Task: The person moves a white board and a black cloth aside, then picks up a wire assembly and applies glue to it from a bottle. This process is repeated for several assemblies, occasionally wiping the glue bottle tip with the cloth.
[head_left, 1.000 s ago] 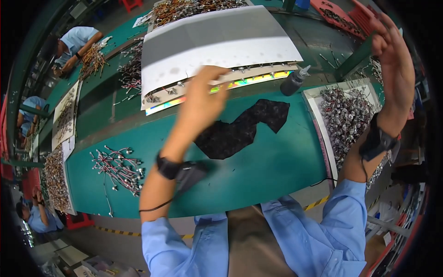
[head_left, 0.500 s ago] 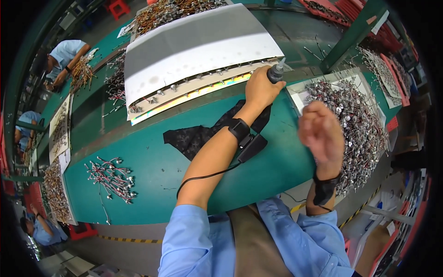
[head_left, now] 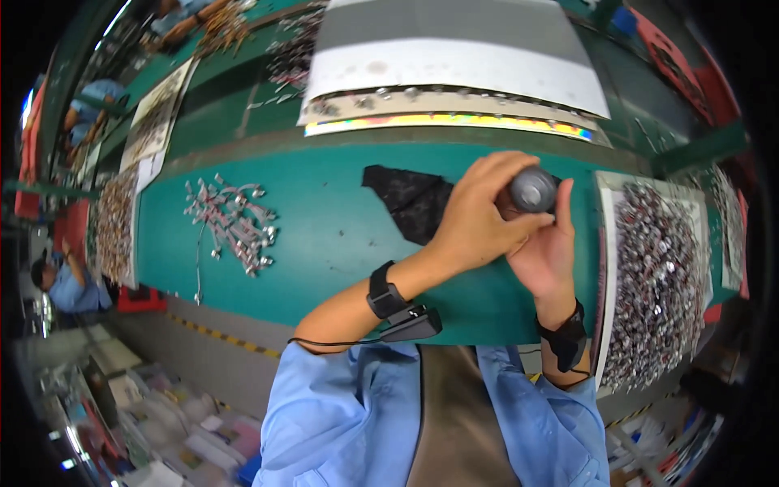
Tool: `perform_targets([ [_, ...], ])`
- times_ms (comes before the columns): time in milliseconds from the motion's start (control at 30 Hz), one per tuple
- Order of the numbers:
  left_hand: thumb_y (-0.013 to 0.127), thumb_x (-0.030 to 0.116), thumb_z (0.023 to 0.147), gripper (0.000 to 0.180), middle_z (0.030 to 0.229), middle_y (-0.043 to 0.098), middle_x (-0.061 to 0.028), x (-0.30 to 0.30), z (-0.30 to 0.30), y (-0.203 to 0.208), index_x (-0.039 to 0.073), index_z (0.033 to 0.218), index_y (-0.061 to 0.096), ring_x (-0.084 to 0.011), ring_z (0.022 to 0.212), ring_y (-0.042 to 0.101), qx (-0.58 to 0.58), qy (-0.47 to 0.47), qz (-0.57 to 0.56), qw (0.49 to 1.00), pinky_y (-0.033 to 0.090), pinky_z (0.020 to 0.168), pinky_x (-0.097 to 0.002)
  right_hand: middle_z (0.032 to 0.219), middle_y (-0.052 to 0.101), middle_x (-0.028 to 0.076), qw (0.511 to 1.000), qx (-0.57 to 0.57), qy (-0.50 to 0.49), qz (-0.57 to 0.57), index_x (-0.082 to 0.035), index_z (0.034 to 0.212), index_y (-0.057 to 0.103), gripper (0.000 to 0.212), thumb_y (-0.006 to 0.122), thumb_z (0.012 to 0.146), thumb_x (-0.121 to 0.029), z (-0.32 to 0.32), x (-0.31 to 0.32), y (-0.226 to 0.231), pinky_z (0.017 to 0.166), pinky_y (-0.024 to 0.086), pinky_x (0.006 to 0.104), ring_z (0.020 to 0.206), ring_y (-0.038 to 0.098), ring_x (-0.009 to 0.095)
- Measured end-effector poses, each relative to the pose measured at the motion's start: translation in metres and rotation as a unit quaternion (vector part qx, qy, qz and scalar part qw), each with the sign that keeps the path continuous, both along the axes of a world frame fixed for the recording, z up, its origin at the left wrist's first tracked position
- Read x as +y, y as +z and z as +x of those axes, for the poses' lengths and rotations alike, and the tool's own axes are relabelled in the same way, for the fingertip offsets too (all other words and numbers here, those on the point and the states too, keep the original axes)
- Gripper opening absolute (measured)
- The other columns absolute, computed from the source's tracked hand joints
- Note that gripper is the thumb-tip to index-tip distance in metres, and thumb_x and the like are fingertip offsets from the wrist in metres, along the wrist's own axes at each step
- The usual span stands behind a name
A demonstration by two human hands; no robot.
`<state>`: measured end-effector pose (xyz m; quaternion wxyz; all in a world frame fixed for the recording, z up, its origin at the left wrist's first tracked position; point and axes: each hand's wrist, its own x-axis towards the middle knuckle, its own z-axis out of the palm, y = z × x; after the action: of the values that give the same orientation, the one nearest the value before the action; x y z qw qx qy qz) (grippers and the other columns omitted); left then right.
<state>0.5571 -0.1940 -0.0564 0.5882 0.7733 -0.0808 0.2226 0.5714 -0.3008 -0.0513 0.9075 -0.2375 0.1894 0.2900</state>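
Head view: holding dark grey bottle (head_left: 532, 190) end-on over right part of green bench (head_left: 304, 268), with left hand (head_left: 477, 217) clamped round it, fingers on far side, thumb on near side; cupping right hand (head_left: 545, 258) close about its right and near sides, can't tell how firmly. Looks like two-handed bottle handling; probably calls next for steady grip and a check of bottle orientation. Mind tray rim (head_left: 608, 243) just right of right hand, black cloth (head_left: 404, 195) at left hand, white sheet (head_left: 454, 61) at far side, near bench edge. Can shift most freely leftward, between cloth and wire-lead bundle (head_left: 231, 223).
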Motion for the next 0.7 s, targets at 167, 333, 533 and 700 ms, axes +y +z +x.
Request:
perform_targets([
  [167,0.070,0.012,0.059,0.050,0.106,0.051,-0.0133,0.032,-0.025,-0.002,0.005,0.105,0.052,-0.0301,0.098,0.048,0.001,0.037,0.117,0.992,0.039,0.083,-0.0349,0.096,0.053,0.008,1.000,0.019,0.016,-0.004,-0.005,0.099,0.049,0.048,0.046,0.080,-0.049,-0.002,0.020,-0.003,0.052,0.038,0.0214,0.065,0.047,0.012],
  [333,0.069,0.021,0.062,0.045,0.105,0.050,-0.0176,0.120,-0.046,-0.018,0.003,0.101,0.054,-0.0326,0.098,0.046,0.090,0.200,0.291,0.931,0.039,0.083,-0.0362,0.096,0.052,0.011,0.985,-0.061,0.076,0.142,-0.006,0.098,0.049,0.040,0.048,0.081,-0.042,0.036,0.005,-0.015,0.050,0.036,0.0206,0.066,0.046,0.012],
  [533,0.066,0.018,0.068,0.034,0.091,0.054,-0.0152,0.130,-0.042,-0.039,-0.001,0.093,0.056,-0.0272,0.080,0.053,0.314,0.241,0.275,0.876,0.043,0.066,-0.0337,0.100,0.050,0.015,0.979,-0.189,0.008,0.074,-0.006,0.100,0.049,0.039,0.051,0.080,-0.039,0.051,0.021,-0.015,0.050,0.034,0.0201,0.073,0.047,0.012],
  [700,0.064,0.015,0.070,0.027,0.082,0.055,-0.0143,0.125,-0.039,-0.061,-0.005,0.084,0.054,-0.0267,0.067,0.052,0.243,0.217,0.222,0.919,0.043,0.060,-0.0335,0.105,0.049,0.017,0.979,-0.205,0.008,0.009,-0.005,0.104,0.046,0.042,0.050,0.081,-0.040,0.041,0.035,-0.037,0.050,0.035,0.0196,0.073,0.047,0.012],
])
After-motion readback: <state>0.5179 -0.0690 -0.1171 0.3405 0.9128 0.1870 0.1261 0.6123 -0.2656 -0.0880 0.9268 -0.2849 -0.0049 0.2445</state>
